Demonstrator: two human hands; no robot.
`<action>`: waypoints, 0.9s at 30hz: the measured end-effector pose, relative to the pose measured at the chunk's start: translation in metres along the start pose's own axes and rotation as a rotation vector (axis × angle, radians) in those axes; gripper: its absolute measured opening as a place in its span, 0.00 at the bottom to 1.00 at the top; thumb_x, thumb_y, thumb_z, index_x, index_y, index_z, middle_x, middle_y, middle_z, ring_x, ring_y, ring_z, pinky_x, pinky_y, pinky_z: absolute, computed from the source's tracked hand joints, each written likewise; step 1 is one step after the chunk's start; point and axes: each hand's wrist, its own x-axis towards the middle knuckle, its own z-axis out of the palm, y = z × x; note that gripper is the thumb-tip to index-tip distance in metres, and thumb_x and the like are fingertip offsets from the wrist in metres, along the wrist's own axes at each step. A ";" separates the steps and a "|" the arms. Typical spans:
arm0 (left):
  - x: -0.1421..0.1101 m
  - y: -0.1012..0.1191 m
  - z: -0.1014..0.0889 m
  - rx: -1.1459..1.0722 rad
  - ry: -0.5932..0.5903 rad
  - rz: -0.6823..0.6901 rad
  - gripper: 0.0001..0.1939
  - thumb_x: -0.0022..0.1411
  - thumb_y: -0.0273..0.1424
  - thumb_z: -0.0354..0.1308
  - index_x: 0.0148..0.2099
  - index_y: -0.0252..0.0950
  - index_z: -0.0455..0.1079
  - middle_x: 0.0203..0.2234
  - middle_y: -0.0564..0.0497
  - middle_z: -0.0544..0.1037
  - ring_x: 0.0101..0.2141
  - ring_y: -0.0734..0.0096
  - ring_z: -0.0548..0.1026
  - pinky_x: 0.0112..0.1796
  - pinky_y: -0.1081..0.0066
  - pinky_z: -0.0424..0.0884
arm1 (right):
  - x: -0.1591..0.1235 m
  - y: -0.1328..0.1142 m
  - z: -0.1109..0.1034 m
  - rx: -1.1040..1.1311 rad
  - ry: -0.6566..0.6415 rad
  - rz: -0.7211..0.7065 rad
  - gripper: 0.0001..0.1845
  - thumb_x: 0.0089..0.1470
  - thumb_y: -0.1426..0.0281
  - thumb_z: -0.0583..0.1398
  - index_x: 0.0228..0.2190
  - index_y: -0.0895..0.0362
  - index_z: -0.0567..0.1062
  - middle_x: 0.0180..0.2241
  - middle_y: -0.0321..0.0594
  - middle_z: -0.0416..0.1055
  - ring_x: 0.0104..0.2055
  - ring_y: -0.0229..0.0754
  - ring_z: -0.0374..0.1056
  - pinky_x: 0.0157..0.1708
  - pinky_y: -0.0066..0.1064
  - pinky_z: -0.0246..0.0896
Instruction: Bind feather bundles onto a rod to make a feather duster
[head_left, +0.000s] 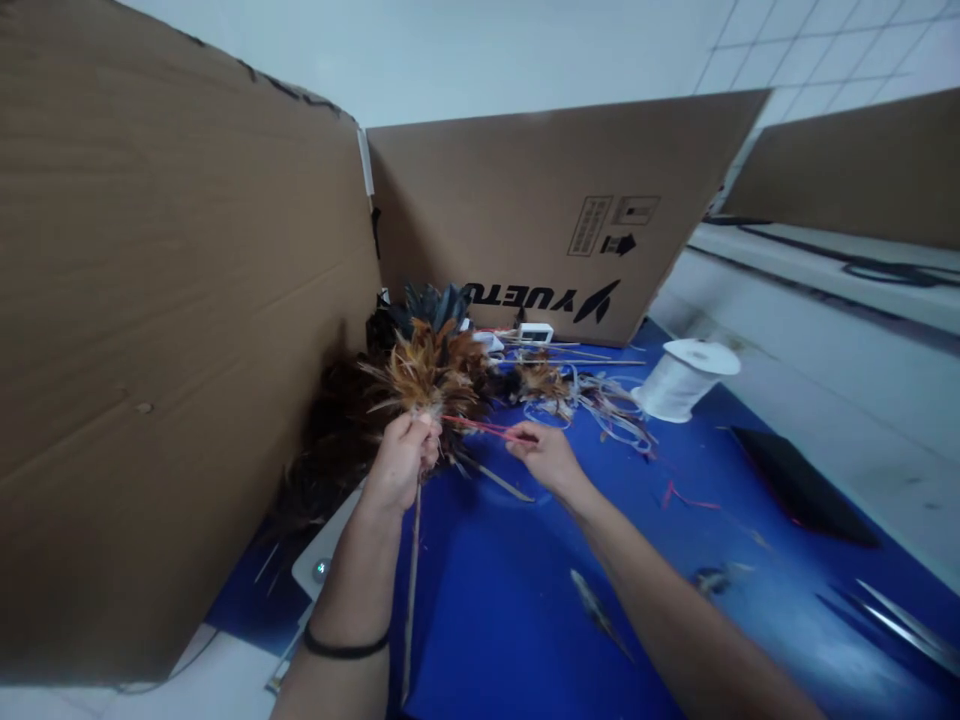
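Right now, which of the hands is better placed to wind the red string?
Probably the right hand: it pinches the red string, while the left hand grips the feather bundle at its base.

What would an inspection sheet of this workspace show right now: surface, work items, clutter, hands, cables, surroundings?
Surface: blue tabletop, partly littered.
Job's things: brown feather bundle; thin stick extending below the left hand; red string running from the bundle to the right hand.
Clutter: white spool, dark flat object, silver tool too blurred to identify.
Hands: left hand closed around the bundle's base; right hand pinching the string.
Cables: dark cable on the ledge at right.
Surroundings: cardboard panels at left, back and right.
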 end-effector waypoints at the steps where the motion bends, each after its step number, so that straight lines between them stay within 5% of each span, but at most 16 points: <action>1: 0.000 0.001 -0.001 -0.005 0.000 0.005 0.15 0.48 0.34 0.61 0.24 0.33 0.56 0.17 0.58 0.60 0.14 0.89 0.51 0.15 0.82 0.43 | 0.003 0.000 0.004 -0.119 -0.027 -0.063 0.06 0.43 0.72 0.57 0.26 0.57 0.74 0.24 0.35 0.71 0.26 0.37 0.64 0.27 0.28 0.58; 5: -0.001 0.000 -0.001 -0.015 -0.007 0.004 0.16 0.48 0.34 0.61 0.25 0.33 0.55 0.18 0.58 0.61 0.14 0.90 0.51 0.15 0.82 0.43 | 0.019 -0.006 0.023 -0.402 -0.085 -0.173 0.11 0.48 0.75 0.53 0.29 0.57 0.75 0.33 0.42 0.72 0.36 0.41 0.66 0.35 0.29 0.57; 10: 0.003 -0.004 -0.001 -0.013 -0.012 -0.004 0.16 0.47 0.34 0.61 0.25 0.33 0.55 0.17 0.59 0.60 0.14 0.90 0.51 0.15 0.82 0.42 | 0.036 -0.013 0.043 -0.419 -0.120 -0.133 0.16 0.47 0.79 0.53 0.37 0.57 0.74 0.44 0.49 0.68 0.44 0.46 0.64 0.38 0.30 0.56; 13: 0.004 -0.007 -0.002 -0.003 -0.005 -0.010 0.16 0.47 0.34 0.61 0.25 0.33 0.55 0.17 0.59 0.60 0.14 0.90 0.51 0.15 0.82 0.43 | 0.036 -0.013 0.042 -0.368 -0.141 -0.123 0.15 0.46 0.79 0.54 0.36 0.58 0.74 0.41 0.48 0.70 0.42 0.44 0.65 0.38 0.29 0.55; 18: 0.008 -0.012 -0.003 -0.007 0.009 -0.018 0.15 0.47 0.33 0.61 0.24 0.33 0.56 0.17 0.58 0.61 0.14 0.89 0.52 0.15 0.82 0.43 | 0.022 -0.008 0.015 -0.220 -0.159 -0.050 0.03 0.46 0.72 0.57 0.24 0.58 0.71 0.25 0.39 0.71 0.29 0.38 0.65 0.28 0.27 0.56; 23: 0.012 -0.018 -0.002 0.007 0.009 -0.028 0.15 0.48 0.33 0.60 0.24 0.33 0.56 0.17 0.58 0.60 0.14 0.89 0.51 0.15 0.82 0.43 | 0.005 -0.006 -0.025 0.004 -0.081 0.118 0.09 0.43 0.69 0.58 0.30 0.59 0.69 0.17 0.33 0.67 0.19 0.34 0.61 0.19 0.25 0.54; 27: 0.012 -0.025 0.003 0.051 0.013 -0.042 0.13 0.49 0.33 0.59 0.25 0.33 0.56 0.17 0.58 0.60 0.14 0.89 0.52 0.15 0.82 0.44 | -0.010 -0.023 -0.052 0.401 0.015 0.214 0.12 0.38 0.66 0.63 0.24 0.59 0.68 0.17 0.33 0.67 0.17 0.31 0.58 0.17 0.24 0.52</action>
